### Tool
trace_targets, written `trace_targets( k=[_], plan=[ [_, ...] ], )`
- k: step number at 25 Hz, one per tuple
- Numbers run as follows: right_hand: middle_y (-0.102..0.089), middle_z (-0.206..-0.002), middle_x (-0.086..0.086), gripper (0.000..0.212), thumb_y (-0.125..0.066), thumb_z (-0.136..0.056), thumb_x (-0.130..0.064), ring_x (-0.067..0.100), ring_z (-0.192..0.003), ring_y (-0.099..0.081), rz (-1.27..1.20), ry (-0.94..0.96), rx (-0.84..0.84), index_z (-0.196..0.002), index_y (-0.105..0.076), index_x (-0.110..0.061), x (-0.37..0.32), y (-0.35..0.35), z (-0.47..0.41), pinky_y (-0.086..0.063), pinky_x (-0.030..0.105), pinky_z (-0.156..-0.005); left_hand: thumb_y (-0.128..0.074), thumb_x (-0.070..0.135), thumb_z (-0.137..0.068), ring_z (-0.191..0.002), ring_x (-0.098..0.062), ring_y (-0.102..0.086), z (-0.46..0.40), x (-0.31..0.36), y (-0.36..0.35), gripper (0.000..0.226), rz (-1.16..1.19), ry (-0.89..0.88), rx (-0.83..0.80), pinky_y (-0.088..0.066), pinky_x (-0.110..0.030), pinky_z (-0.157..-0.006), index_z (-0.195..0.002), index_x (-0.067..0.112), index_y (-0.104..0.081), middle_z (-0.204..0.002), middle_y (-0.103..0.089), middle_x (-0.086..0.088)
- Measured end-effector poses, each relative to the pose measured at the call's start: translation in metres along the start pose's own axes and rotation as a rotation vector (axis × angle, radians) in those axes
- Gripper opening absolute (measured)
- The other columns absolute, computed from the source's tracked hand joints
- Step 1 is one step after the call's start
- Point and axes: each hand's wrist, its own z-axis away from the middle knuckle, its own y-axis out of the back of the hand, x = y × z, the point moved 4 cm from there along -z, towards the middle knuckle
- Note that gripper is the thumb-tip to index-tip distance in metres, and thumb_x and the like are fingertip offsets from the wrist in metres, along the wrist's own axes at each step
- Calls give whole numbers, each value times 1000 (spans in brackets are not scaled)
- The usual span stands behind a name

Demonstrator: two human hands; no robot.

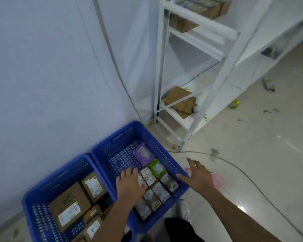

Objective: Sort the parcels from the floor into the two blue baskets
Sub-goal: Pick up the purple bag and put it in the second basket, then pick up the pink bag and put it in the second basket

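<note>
Two blue baskets stood side by side against the wall: the left basket held brown cardboard parcels, the right basket small flat packets. The left hand lay flat on those packets, fingers straight. The right hand hovered spread, covering most of a pink parcel on the floor; labels were blurred.
</note>
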Motion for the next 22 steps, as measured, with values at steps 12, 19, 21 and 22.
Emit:
trace_targets(
  k=[12,19,21,22],
  plan=[
    [-27,-158,3,109,-38,-61,-87,23,-144,-27,-219,-356,151,-154,-18,-32,250,94,134,-29,44,-113,-53,51,-83,-129,-27,-36,26,287,77,67,-243,-401,13,-33,-41,-103,-140,20,-36,-144,-37,-4],
    [-15,-162,4,98,-51,-76,-78,25,-149,-14,-238,-428,77,-155,-12,-35,386,80,146,-17,50,-118,-41,57,-58,-93,-36,-62,18,426,-9,76,-284,-473,-88,-49,-46,-76,-112,8,-64,-110,-64,-14],
    [-12,-163,4,98,-51,-76,-78,25,-150,-10,-224,-422,79,-155,-11,-35,415,86,136,-14,51,-119,-38,57,-58,-97,-37,-61,8,450,-24,80,-281,-470,-105,-48,-47,-80,-116,7,-63,-114,-63,-14],
    [-12,-163,4,98,-51,-76,-78,25,-150,-9,-213,-418,84,-155,-11,-35,426,88,130,-13,51,-119,-39,58,-60,-106,-35,-58,4,462,-27,82,-299,-472,-105,-46,-46,-86,-123,9,-58,-122,-59,-13]
  ],
)
